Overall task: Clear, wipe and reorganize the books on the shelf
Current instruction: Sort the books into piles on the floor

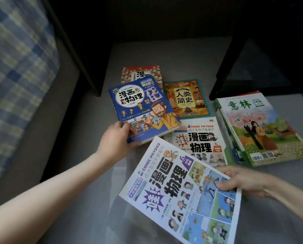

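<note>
- Your left hand [118, 138] grips a blue boxed set [143, 106].
- Your right hand [242, 180] pinches a white comic book [178, 192] with purple lettering.
- The magazine stack [259, 127] shows green edges.
- The bedding [18, 67] is blue-and-cream plaid.

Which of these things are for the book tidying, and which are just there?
For the job:
left hand on the blue physics box
right hand holding comic number 6
comic number 5
yellow history book
red-edged book
green magazine stack

Just there:
checked fabric
dark furniture frame
</note>
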Motion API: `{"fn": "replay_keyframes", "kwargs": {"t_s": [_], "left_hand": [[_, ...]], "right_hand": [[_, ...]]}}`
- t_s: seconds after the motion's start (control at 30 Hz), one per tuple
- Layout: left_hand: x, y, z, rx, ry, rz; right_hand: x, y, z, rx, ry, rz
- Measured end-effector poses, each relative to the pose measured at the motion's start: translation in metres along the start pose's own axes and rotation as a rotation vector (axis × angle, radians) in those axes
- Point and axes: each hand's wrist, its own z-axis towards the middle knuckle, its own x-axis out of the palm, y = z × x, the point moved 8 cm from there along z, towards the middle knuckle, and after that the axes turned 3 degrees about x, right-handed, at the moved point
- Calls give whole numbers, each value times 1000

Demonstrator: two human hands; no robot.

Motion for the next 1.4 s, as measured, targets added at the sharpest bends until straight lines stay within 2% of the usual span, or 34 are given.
{"fn": "replay_keyframes", "kwargs": {"t_s": [0.23, 0.37, 0.67, 0.83, 1.07, 1.3, 1.4], "left_hand": [[7, -8, -5, 109, 36, 70], [8, -10, -6, 75, 68, 137], [8, -9, -7, 92, 67, 115], [8, -6, -6, 94, 62, 97], [9, -7, -5, 103, 72, 104], [16, -10, -3, 60, 151, 211], [16, -8, -4, 109, 80, 208]], "right_hand": [[9, 14, 23, 10, 19, -53], [11, 21, 30, -1, 60, -61], [6, 23, 31, -14, 149, -72], [-1, 26, 34, -13, 95, -55], [-40, 27, 24, -75, -133, 178], [-17, -5, 20, -83, -103, 382], [-9, -10, 18, -105, -102, 430]]}}
